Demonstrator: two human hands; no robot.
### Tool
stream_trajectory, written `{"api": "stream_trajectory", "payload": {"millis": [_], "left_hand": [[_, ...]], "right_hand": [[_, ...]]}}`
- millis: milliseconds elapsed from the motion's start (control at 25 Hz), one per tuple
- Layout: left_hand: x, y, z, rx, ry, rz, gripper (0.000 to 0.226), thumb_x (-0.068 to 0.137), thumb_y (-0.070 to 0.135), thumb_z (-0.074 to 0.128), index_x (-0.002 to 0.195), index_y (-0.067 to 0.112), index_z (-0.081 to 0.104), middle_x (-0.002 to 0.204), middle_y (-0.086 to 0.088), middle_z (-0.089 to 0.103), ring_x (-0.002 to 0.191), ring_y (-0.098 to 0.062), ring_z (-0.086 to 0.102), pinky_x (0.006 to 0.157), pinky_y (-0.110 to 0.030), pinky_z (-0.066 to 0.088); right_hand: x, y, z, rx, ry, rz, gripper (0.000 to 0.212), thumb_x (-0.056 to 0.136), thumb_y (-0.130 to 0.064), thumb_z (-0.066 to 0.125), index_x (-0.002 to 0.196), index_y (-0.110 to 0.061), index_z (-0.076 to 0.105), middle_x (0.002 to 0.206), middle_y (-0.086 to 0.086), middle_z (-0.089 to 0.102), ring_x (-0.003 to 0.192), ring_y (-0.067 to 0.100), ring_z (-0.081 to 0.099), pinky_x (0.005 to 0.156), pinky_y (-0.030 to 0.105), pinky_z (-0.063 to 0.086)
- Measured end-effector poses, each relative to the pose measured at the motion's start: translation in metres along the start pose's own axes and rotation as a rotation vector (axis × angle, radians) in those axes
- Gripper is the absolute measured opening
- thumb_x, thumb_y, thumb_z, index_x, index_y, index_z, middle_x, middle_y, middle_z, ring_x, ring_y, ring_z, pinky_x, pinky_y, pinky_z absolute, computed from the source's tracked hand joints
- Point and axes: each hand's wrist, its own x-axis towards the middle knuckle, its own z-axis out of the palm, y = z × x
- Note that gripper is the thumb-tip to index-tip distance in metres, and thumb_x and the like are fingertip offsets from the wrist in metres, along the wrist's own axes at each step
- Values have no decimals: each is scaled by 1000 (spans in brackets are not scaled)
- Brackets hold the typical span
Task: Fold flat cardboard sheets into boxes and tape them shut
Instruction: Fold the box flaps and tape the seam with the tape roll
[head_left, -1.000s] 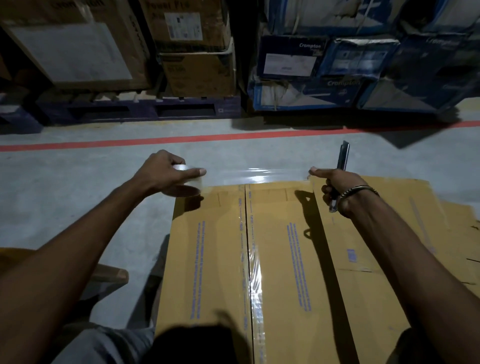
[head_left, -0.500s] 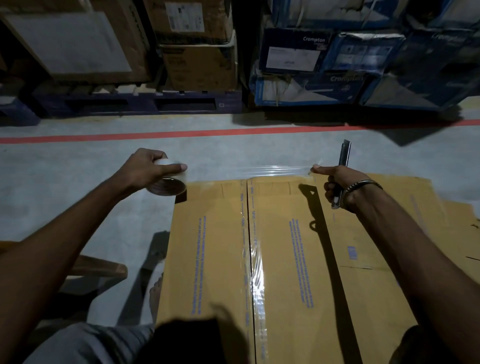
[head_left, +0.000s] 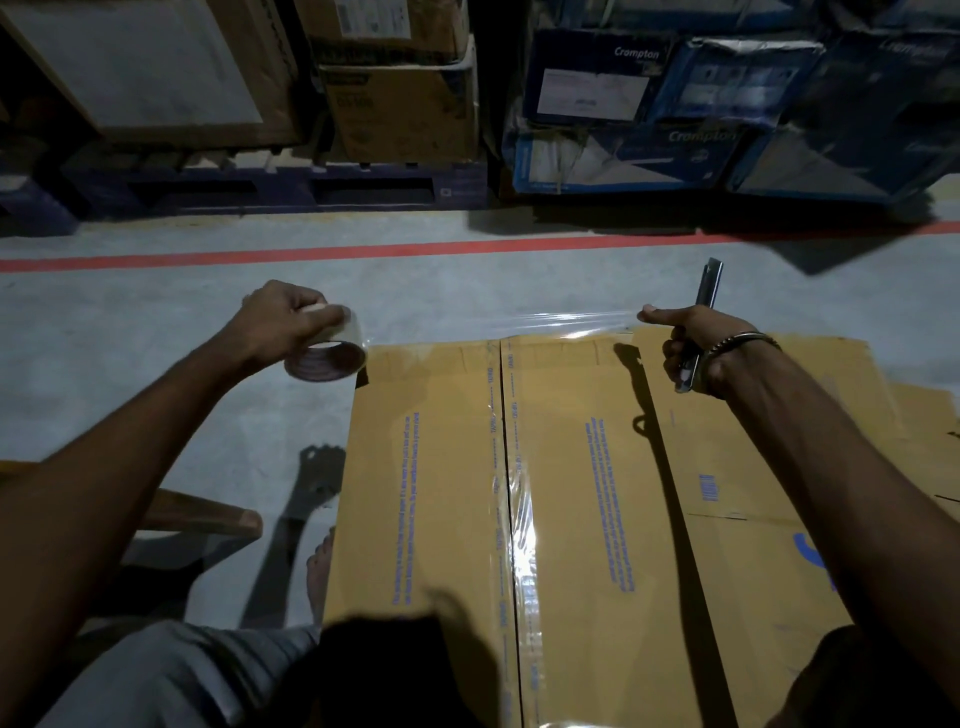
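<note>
Left hand (head_left: 283, 322) grips tape roll (head_left: 327, 348) off box's (head_left: 571, 493) far-left corner | right hand (head_left: 685, 343) pinches tape end, clutching knife (head_left: 706, 291), far-right corner | risk: taut strip (head_left: 519, 325) twists, wrinkles.

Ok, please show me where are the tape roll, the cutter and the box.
tape roll (head_left: 332, 347): head view, clear outer side.
cutter (head_left: 709, 285): head view, upper metal end.
box (head_left: 571, 467): head view, right top flap.

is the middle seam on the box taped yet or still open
Taped. A shiny clear strip runs along the centre seam of the box, and both flaps lie flat, meeting at the seam.
</note>
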Motion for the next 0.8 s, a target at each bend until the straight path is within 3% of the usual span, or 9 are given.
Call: {"api": "stream_trajectory", "payload": {"millis": [120, 240, 400, 520, 640, 800], "left_hand": [[0, -9, 3, 260, 59, -25, 48, 89, 65, 67, 78, 20, 74, 75, -3, 73, 75, -25, 69, 73, -39, 54], [1, -19, 5, 220, 50, -75, 48, 87, 66, 69, 77, 19, 75, 75, -4, 74, 74, -23, 69, 67, -36, 52], [11, -17, 8, 193, 20, -125, 66, 76, 81, 67, 79, 15, 75, 73, -9, 74, 72, -27, 70, 71, -42, 56], [21, -15, 10, 156, 21, -142, 57, 79, 68, 73, 77, 11, 75, 71, -10, 73, 72, -29, 70, 64, -35, 49], [28, -16, 14, 161, 2, -135, 56, 77, 68, 75, 75, 12, 75, 71, -9, 73, 71, -28, 70, 62, -33, 48], [35, -20, 22, 186, 5, -118, 59, 74, 69, 76, 75, 10, 73, 69, -10, 72, 68, -29, 70, 59, -32, 48]], "right_hand": [[10, 3, -4, 4, 23, 11, 34, 85, -24, 84, 81, -21, 50, 61, -7, 40, 52, 9, 35, 52, 24, 36], [22, 6, -7, -57, -1, 46, 34, 82, -28, 86, 83, -21, 53, 55, -7, 41, 51, 9, 34, 52, 25, 34], [37, 10, -6, -42, -20, 47, 36, 83, -24, 85, 97, -21, 53, 54, -8, 37, 45, 8, 33, 48, 24, 31], [43, 11, -4, -41, -7, 37, 38, 84, -21, 84, 82, -22, 47, 59, -7, 35, 48, 8, 32, 49, 23, 30], [51, 12, -5, -43, 27, 23, 39, 83, -20, 84, 80, -22, 46, 59, -7, 35, 49, 9, 33, 47, 24, 31], [57, 14, -7, -63, 23, 31, 22, 85, -25, 84, 92, -12, 68, 61, -7, 30, 52, 9, 29, 46, 23, 27]]}}
